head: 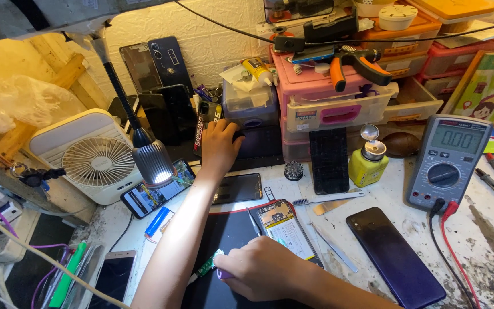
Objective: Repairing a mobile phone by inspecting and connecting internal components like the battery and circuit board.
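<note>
A small green circuit board (208,264) is pinched in the right hand (264,268) over a black mat (224,229), just beside an opened phone (286,229). The left hand (219,143) is stretched to the back of the tabletop (487,229), fingers curled on a dark can (203,127). A glue bottle (257,70) lies on a clear box (250,102). Orange-handled pliers (357,62) rest on pink drawers (338,103). A yellow pump bottle (368,163) stands by a multimeter (448,163).
</note>
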